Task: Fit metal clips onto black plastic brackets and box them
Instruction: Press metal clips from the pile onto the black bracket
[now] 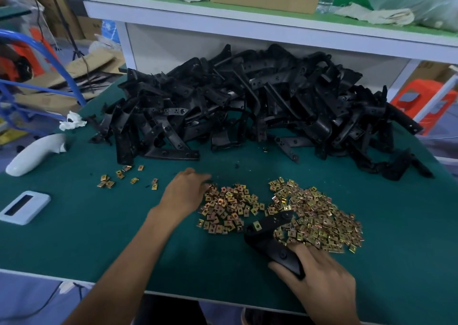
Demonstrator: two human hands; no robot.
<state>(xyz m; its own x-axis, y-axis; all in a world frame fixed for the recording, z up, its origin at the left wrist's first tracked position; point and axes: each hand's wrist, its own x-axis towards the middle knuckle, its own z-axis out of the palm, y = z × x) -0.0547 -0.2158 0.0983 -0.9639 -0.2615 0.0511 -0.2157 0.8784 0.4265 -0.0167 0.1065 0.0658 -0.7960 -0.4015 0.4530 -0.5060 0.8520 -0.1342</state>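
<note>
My right hand (319, 282) grips the stiff black plastic bracket (270, 239) by its broad end; left fingers (198, 179), blurred, meet small, slippery gold metal clips (230, 210). Pinching or not, I cannot tell.

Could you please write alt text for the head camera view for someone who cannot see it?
The right hand grips a black bracket bearing one clip, while the left hand reaches into loose metal clips on a green table; more brackets are piled behind.
</note>
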